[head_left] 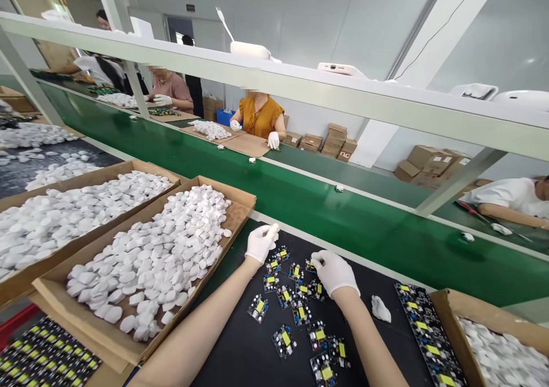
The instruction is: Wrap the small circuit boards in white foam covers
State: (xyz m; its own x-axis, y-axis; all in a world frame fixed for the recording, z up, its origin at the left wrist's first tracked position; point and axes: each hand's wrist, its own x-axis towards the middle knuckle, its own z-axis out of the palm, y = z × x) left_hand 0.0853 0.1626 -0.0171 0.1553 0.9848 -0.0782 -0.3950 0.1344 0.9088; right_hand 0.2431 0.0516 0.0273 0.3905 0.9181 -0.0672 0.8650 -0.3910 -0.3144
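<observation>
My left hand (261, 244), in a white glove, is closed in a pinch on a small white piece (273, 230) at the far edge of the black mat (240, 341). My right hand (334, 271), also gloved, has its fingers bent down over a small circuit board (309, 265) with a yellow part; its fingertips touch or nearly touch it, and what lies between them is hidden. Several loose circuit boards (284, 341) are spread between and below the hands. A crumpled white glove or cloth (381, 309) lies right of my right wrist.
Cardboard trays (242, 204) of white pieces stand at left, another box (454, 318) at right. Joined boards (422, 330) lie beside it. Beyond runs a green conveyor (300, 204) with small items. A metal shelf (300, 87) crosses above. People work on the far side.
</observation>
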